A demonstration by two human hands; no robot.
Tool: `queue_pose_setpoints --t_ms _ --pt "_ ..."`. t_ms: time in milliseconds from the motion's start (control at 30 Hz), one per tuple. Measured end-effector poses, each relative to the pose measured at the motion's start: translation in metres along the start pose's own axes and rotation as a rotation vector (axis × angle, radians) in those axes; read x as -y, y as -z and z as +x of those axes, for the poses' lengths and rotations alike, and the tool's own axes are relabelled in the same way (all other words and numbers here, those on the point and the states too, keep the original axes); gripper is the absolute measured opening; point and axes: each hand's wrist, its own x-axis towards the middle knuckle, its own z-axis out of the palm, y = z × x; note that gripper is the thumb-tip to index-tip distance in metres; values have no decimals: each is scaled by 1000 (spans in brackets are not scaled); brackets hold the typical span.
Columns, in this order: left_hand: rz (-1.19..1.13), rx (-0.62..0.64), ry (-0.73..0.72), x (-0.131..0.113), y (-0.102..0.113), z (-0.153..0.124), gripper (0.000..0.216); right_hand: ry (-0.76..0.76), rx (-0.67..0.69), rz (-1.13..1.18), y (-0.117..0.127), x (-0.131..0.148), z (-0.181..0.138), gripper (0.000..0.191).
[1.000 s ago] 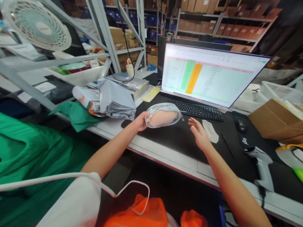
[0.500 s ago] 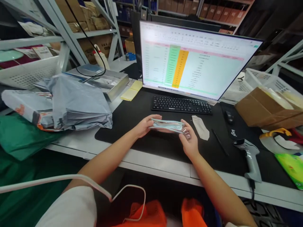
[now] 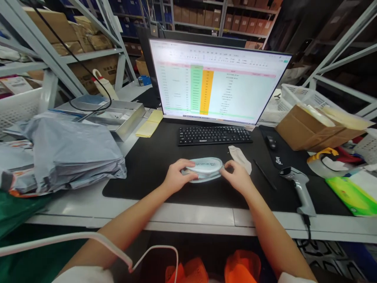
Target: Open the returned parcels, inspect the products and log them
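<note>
A small clear plastic packet [image 3: 205, 168] with pale teal print lies on the black desk mat [image 3: 153, 165], in front of the keyboard [image 3: 214, 135]. My left hand [image 3: 176, 177] grips the packet's left end, fingers curled over it. My right hand [image 3: 237, 177] pinches its right end. A small white cloth-like piece [image 3: 240, 157] lies just right of the packet, beside my right hand.
A lit monitor [image 3: 218, 80] shows a spreadsheet. Grey mailing bags [image 3: 67, 151] are piled at left, with a metal tray [image 3: 118, 118] and yellow notes [image 3: 150, 124] behind. A barcode scanner [image 3: 297, 184], a mouse [image 3: 271, 142], a cardboard box [image 3: 306, 127] and white baskets stand at right.
The packet came down from mid-air onto the mat. My right hand, open and apart a second ago, has closed on its right end. The view has swung to the right.
</note>
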Motion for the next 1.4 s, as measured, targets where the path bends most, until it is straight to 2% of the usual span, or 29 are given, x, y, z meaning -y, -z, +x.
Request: queue_pose_setpoints --t_ms 100,233,300,367,467,567,633,733,800,867,933,1033,1167,1267,1400 --pt "40 -23 -140 -3 -9 -6 34 -76 35 -49 5 -2 -3 18" --pt "88 -58 -241 -4 -17 -10 33 -52 34 -22 3 -7 0 14" --pt "110 -70 -276 -5 -19 -11 33 -59 102 30 2 -9 5 9" --pt "129 -87 -316 -6 -22 -12 32 -66 194 103 2 -11 8 17" --pt "156 -110 -336 -4 -21 -12 28 13 237 136 2 -11 8 27" --pt "109 -106 -308 3 -9 -9 27 136 163 151 1 -10 6 30" --pt "-33 -62 -319 10 6 -4 53 145 154 278 1 -10 6 33" --pt "-138 76 -304 20 23 2 111 18 251 598 -2 -8 6 42" --pt "-86 157 -268 24 24 1 124 -83 359 772 -8 -6 4 45" --pt "-84 148 -219 25 18 -4 116 -131 445 847 -18 -2 -1 48" --pt "-82 24 -133 23 10 -10 102 -124 465 851 -26 2 -5 49" --pt "37 -196 -33 14 3 -13 83 -51 404 833 -30 7 -8 44" --pt "179 -312 -75 -3 2 -7 68 65 374 860 -18 9 -6 39" --pt "306 -308 -142 -17 7 1 68 106 358 872 -7 9 -5 41" --pt "418 -105 -225 -35 18 11 64 151 363 901 6 10 -5 45"
